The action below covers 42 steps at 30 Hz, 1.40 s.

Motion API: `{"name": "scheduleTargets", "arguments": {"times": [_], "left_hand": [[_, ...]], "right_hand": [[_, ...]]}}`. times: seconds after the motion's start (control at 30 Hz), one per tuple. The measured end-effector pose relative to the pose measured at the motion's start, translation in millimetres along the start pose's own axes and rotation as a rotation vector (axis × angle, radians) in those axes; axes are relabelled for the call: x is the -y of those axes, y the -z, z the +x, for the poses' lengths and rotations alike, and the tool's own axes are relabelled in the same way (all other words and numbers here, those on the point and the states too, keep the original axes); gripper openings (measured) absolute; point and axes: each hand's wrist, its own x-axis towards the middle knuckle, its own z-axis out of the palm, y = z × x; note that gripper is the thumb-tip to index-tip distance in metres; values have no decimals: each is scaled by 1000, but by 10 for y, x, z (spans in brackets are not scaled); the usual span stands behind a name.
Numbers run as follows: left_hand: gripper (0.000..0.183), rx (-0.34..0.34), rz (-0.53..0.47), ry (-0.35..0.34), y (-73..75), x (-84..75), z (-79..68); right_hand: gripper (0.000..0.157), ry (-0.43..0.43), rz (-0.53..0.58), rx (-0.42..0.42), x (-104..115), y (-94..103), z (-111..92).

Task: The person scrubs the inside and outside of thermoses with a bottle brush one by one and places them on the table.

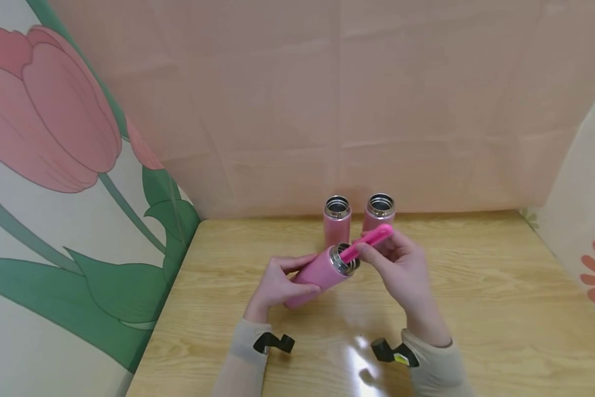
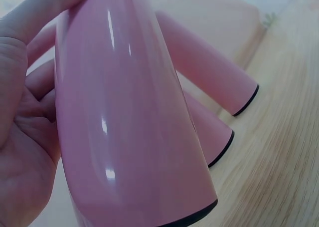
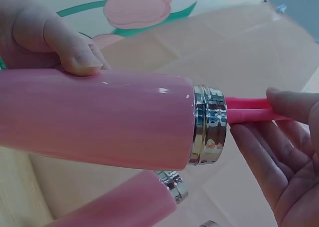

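A pink metal flask [image 1: 317, 280] without a lid is held tilted above the table by my left hand [image 1: 273, 286], its steel mouth up and to the right. In the left wrist view the flask's dark base [image 2: 192, 219] shows low in the picture. My right hand [image 1: 405, 273] pinches a bright pink handle [image 1: 378, 235] between thumb and fingers. The handle runs into the flask's mouth [image 3: 209, 124], and its lower end is hidden inside. From the right wrist view, the handle [image 3: 249, 110] looks like two slim bars side by side.
Two more lidless pink flasks, a left one [image 1: 337, 226] and a right one [image 1: 378, 216], stand upright behind the hands, near the table's back edge. The wooden table [image 1: 500, 286] meets a peach-coloured backdrop [image 1: 426, 110]. A tulip-patterned panel [image 1: 69, 110] rises on the left.
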Motion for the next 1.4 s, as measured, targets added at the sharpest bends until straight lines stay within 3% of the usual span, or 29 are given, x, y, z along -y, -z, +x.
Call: {"name": "scheduleTargets", "arguments": {"times": [0.27, 0.57, 0.73, 1.0, 1.4], "left_hand": [[60, 4, 8, 8, -5, 48, 11], [60, 14, 40, 23, -13, 20, 2], [60, -1, 41, 56, -10, 29, 0], [59, -16, 44, 84, 18, 57, 0], [60, 75, 39, 11, 36, 119, 17]], "right_hand": [[18, -69, 26, -16, -59, 14, 30], [20, -126, 86, -147, -54, 18, 69], [20, -93, 107, -225, -42, 72, 75], [22, -30, 267, -263, -23, 246, 85], [26, 39, 367, -350, 28, 378, 89]]}}
